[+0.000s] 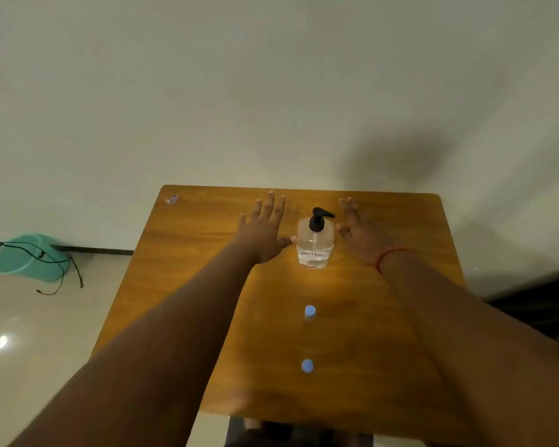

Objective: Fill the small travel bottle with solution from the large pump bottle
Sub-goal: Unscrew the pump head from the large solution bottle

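Wooden table (181, 285) against a pale wall, one view from the head. Both arms reach to the far end, left hand (263, 232) and right hand (359, 233) spread flat with fingers apart, gripping nothing, flanking the one pump bottle (315, 243) as if about to steady it. Left thumb looks to be just touching its side. Nearer, in line with it, one small bottle (309, 312) with a blue cap, then one more blue cap (307, 366) nearest; whether a bottle sits beneath it, hard to tell. One green bucket (26, 256) on the floor, left.
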